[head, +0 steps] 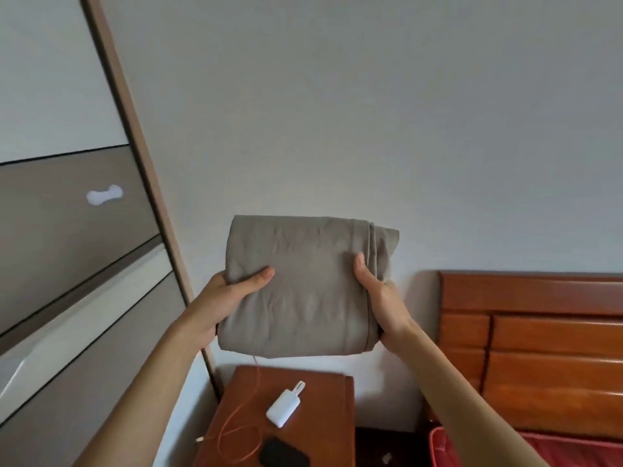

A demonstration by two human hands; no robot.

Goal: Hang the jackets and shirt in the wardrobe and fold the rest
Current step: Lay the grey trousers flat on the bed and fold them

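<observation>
Folded grey-beige cloth garment (303,288), a thick squarish bundle with its layered edges stacked along the right side, is held up in the air in front of the plain pale grey wall (337,112), above the counter and touching neither. On the left stands the tall wardrobe (67,264) with grey and taupe panels and a light wooden edge strip. At the lower right is the glossy reddish-brown wooden headboard (539,332), with a red bed cover (488,446) below it. Between wardrobe and bed sits the reddish-brown wooden bedside counter (320,443).

The left hand (229,294) grips the garment's left edge and the right hand (377,294) its right edge. Each thumb is pressed flat on the front face, while the fingers are wrapped behind the cloth and hidden, so the bundle is clamped between thumb and fingers on both sides.

On the counter lie a white oblong power bank (281,407), a small black rounded object (283,455) and a thin orange looped cable (232,433). A small white bone-shaped handle (104,194) sits on a wardrobe panel
</observation>
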